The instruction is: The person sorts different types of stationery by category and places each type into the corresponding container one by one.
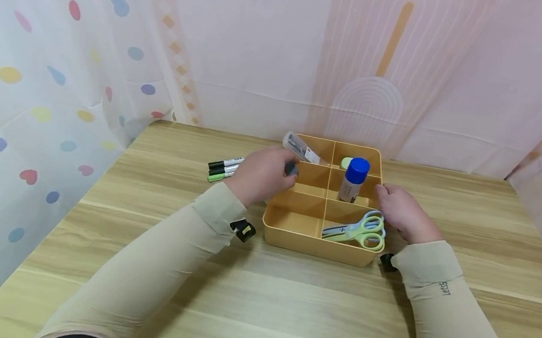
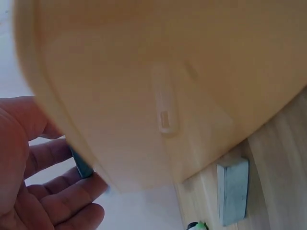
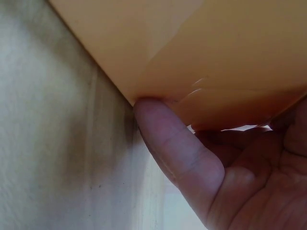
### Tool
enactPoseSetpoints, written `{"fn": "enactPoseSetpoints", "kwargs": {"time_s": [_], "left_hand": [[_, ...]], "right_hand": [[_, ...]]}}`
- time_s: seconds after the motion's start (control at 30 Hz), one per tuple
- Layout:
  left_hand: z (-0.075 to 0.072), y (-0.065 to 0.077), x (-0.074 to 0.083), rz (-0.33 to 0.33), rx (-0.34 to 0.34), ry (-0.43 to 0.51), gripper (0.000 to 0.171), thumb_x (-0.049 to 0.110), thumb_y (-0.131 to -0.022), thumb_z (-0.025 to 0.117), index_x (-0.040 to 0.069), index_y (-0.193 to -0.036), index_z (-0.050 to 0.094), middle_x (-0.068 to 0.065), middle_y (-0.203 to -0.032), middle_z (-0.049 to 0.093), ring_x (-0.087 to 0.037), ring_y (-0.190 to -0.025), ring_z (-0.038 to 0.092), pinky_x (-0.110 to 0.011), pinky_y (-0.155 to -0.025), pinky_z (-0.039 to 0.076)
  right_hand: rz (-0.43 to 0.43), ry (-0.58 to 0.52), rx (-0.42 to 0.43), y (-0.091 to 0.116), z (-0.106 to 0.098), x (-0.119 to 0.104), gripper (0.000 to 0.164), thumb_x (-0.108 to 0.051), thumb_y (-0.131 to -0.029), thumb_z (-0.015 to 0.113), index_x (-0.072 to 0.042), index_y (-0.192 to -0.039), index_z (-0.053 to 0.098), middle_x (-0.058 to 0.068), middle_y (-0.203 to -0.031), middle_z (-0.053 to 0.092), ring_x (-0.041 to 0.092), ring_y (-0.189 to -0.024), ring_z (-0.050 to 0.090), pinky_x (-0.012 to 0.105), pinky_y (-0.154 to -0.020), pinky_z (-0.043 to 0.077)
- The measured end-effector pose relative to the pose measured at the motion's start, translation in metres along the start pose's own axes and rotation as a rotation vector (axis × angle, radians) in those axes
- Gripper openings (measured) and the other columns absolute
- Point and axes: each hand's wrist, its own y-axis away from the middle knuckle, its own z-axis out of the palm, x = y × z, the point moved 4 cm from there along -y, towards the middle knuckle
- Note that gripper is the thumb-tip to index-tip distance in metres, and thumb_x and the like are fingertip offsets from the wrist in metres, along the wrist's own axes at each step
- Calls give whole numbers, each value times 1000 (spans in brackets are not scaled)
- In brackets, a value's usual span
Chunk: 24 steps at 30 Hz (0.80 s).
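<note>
A tan six-compartment organizer (image 1: pixel 317 245) stands on the table. At its left side my left hand (image 1: pixel 262 175) pinches a small dark teal object (image 2: pixel 82 164), mostly hidden by the fingers; its kind is unclear. My right hand (image 1: pixel 403 209) grips the organizer's right wall, with the thumb (image 3: pixel 172 139) pressed flat on the outside. A glue stick (image 1: pixel 355 178) with a blue cap stands in the middle right compartment. Scissors with green and blue handles (image 1: pixel 368 231) lie in the front right one. A clear tube-like container (image 1: pixel 300 145) leans in the back left compartment.
Several markers (image 1: pixel 221 168) with black and green caps lie left of the organizer. A pale green block (image 2: pixel 232 191) rests on the table beside it. Something light green (image 1: pixel 345 162) sits in the back right compartment. A patterned curtain (image 1: pixel 263 52) hangs behind the table.
</note>
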Motion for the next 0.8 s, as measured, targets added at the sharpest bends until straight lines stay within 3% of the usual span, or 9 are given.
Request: {"fn": "enactPoseSetpoints", "kwargs": {"time_s": [0.13, 0.27, 0.37, 0.47, 0.63, 0.8], "left_hand": [[5, -4, 4, 51, -24, -34, 35, 27, -100, 66, 12, -131, 70, -6, -122, 70, -20, -99, 63, -37, -85, 56], [9, -6, 7, 88, -47, -74, 37, 28, -101, 65, 13, -135, 69, -6, -131, 70, -21, -106, 66, -39, -93, 58], [11, -7, 9, 104, -60, -101, 39, 28, -102, 63, 15, -139, 67, -7, -137, 68, -23, -113, 68, -41, -95, 59], [15, -8, 10, 112, -80, -128, 38, 29, -103, 62, 17, -139, 68, -7, -139, 67, -24, -116, 68, -41, -94, 60], [19, -9, 11, 109, -98, -163, 36, 31, -105, 61, 18, -138, 69, -7, -139, 66, -23, -115, 69, -38, -89, 61], [20, -8, 11, 94, -94, -145, 35, 32, -105, 62, 18, -136, 69, -5, -136, 68, -20, -110, 69, -38, -88, 61]], "right_hand": [[-1, 6, -1, 0, 1, -1, 55, -40, -114, 20, 2, -114, 57, 13, -91, 50, 37, -108, 54, 49, -93, 47], [9, 0, -8, 0, 1, -2, 60, -40, -114, 19, 4, -132, 56, 25, -123, 56, 42, -126, 48, 61, -112, 41], [21, -5, -21, 0, 2, -3, 63, -40, -114, 18, 5, -144, 51, 28, -144, 51, 44, -137, 45, 65, -121, 33], [27, -9, -31, -1, 3, -4, 64, -40, -114, 18, 5, -152, 45, 30, -154, 46, 46, -146, 40, 67, -124, 27], [24, -10, -33, -3, 4, -5, 65, -40, -114, 18, 6, -152, 45, 30, -156, 45, 47, -147, 40, 67, -125, 27], [20, -3, -23, -2, 3, -6, 63, -39, -114, 19, 6, -143, 51, 28, -143, 52, 43, -135, 45, 65, -123, 31]]}}
